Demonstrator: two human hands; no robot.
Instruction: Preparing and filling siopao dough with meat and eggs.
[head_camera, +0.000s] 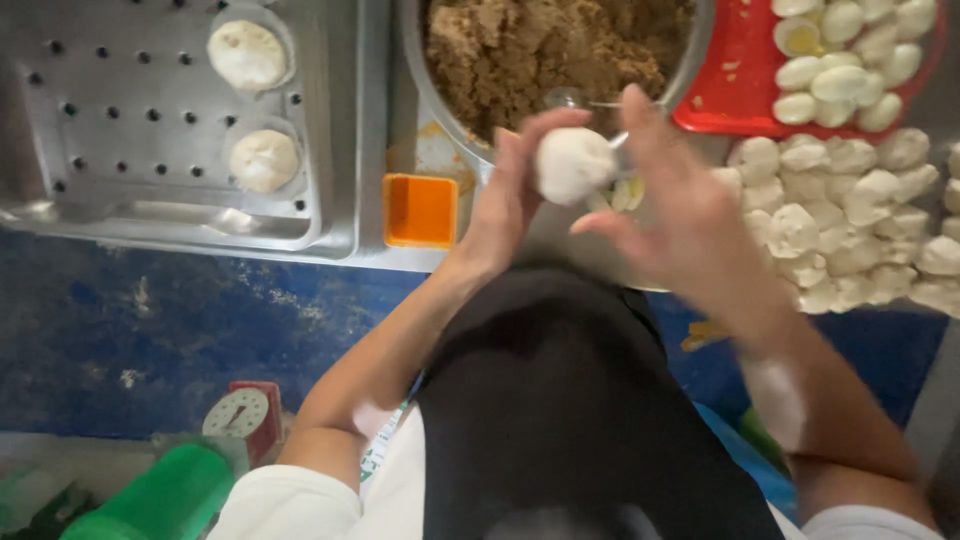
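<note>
White dough, shaped into a ball (572, 165), sits cupped in the curled fingers of the left hand (510, 195), held above the rim of a big metal bowl (430, 80) of brown filling. The right hand (672, 205) is spread open beside it, its fingertips just at the ball. A heap of dough pieces (850, 220) lies to the right, and 2 finished buns (247, 55) rest on a perforated steel tray (120, 120) to the left.
</note>
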